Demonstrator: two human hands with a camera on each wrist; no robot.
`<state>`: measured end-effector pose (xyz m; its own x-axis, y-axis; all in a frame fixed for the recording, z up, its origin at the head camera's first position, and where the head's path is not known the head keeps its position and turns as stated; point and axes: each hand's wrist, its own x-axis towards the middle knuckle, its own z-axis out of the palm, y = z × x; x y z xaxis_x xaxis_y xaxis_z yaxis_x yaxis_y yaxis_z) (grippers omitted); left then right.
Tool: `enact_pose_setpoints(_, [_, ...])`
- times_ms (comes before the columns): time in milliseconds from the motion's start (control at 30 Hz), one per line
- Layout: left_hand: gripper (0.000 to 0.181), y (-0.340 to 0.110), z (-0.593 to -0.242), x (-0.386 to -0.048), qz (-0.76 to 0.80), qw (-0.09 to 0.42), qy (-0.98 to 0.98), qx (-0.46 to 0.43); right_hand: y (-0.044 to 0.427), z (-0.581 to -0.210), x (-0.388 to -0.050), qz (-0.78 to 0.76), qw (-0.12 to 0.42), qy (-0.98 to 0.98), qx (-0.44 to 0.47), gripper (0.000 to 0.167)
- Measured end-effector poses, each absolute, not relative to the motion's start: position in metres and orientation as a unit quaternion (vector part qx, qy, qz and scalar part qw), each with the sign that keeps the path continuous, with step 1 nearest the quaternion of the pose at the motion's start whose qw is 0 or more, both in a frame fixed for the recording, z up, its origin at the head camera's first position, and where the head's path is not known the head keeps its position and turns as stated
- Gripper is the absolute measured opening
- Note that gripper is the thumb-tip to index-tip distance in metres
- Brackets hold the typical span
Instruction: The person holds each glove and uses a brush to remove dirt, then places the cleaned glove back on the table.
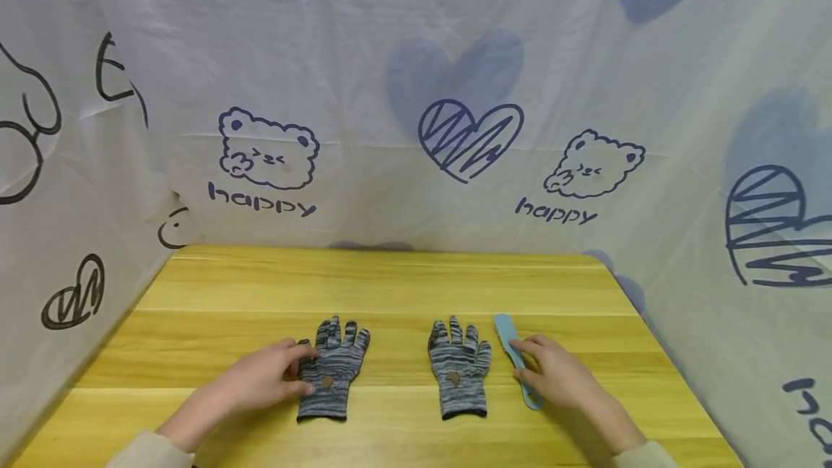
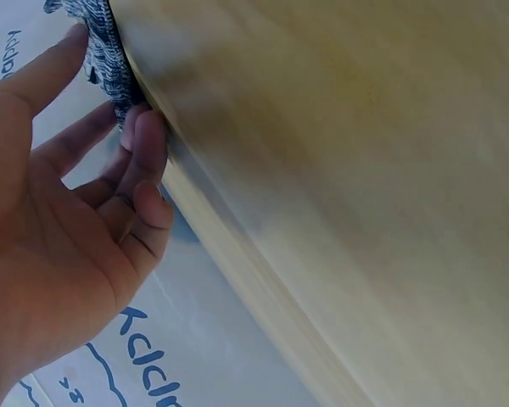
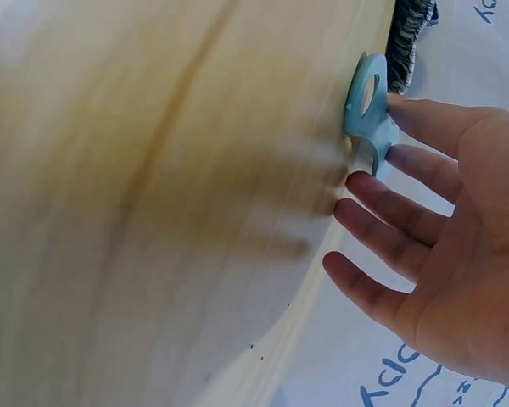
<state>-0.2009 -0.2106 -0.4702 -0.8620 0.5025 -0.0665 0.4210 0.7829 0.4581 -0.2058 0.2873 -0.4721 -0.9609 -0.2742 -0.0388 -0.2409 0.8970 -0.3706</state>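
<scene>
Nearest to my head camera, a pale left sleeve and right sleeve lead to two bare hands working over the counter. Left hand: fingers parted and loosely bent, thumb and forefinger tips resting at the outer edge of the left glove, with a gap between them; I see no firm grip. Right hand: fingers spread, thumb and forefinger tips against the light-blue brush, not closed round it.

Both gloves lie flat, fingers pointing away from me, each marked by a brown patch; the right glove lies between the left glove and the brush, touched by neither hand. The brush lies slantwise just beside it, bristles toward the glove, its holed handle end nearer me.

Handling, as I judge it: the knitted glove should be light, limp and hard to damage, likely to sag unless pinched through its layers at the cuff or palm. The brush looks light, stiff and rather smooth; I would take it across the handle, clear of the bristles.

Farthest off, behind the counter, hangs a white sheet printed with hearts and bear faces.
</scene>
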Motion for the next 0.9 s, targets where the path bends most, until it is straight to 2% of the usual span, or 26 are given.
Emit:
enact_pose_setpoints(133, [0.065, -0.208, -0.470, -0.200, 0.223, 0.091, 0.944, 0.227, 0.289, -0.472, -0.207, -0.183, 0.048, 0.973, -0.134, 0.052])
enact_pose_setpoints(700, [0.058, -0.197, -0.469, -0.198, 0.356, 0.140, 0.902, 0.199, 0.290, -0.473, -0.209, -0.195, 0.039, 0.971, -0.131, 0.050])
enact_pose_setpoints(900, [0.058, -0.199, -0.472, -0.198, 0.398, 0.138, 0.887, 0.191, 0.286, -0.473, -0.210, -0.203, 0.049, 0.970, -0.123, 0.051])
